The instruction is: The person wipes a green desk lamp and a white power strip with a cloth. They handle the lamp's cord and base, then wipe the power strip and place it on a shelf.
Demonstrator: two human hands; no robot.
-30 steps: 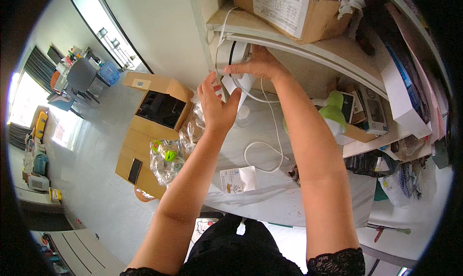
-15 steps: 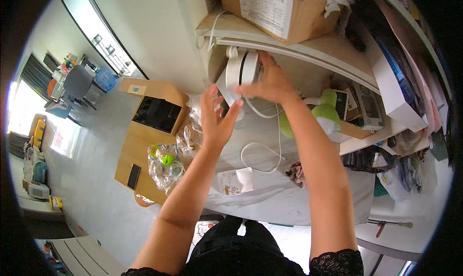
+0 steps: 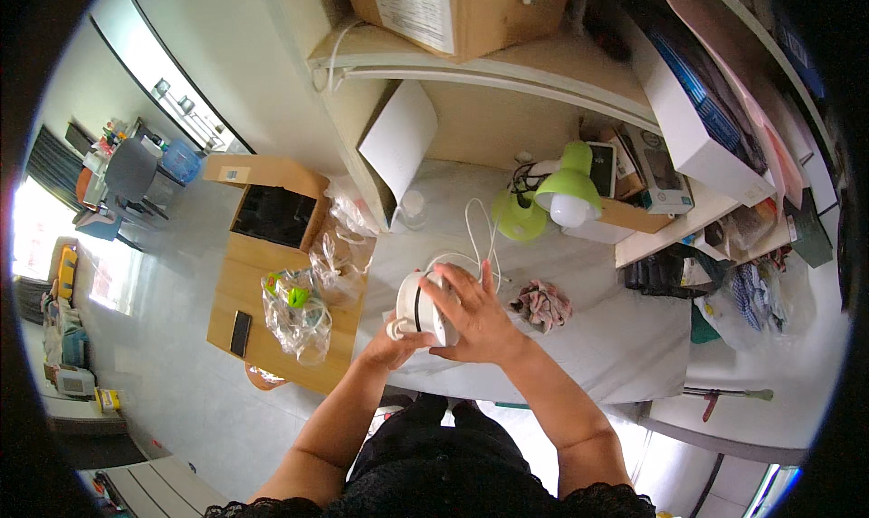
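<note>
Marble-patterned table (image 3: 629, 355) spreads before the green lamp (image 3: 579, 183). Nearer the wearer than that lamp, both hands grasp a white round device (image 3: 410, 303): the left hand (image 3: 391, 348) around its left underside, the right hand (image 3: 475, 319) over its right face. Steady pressure from both palms, with the white cord (image 3: 480, 200) slack, should suit it. Well left of the lamp, a clear plastic bag (image 3: 303, 332) contains something green (image 3: 297, 297); farther off, an open carton (image 3: 303, 186) holds a dark panel (image 3: 274, 218). Right of the lamp, a cardboard tray (image 3: 634, 218) holds boxes (image 3: 661, 170).
</note>
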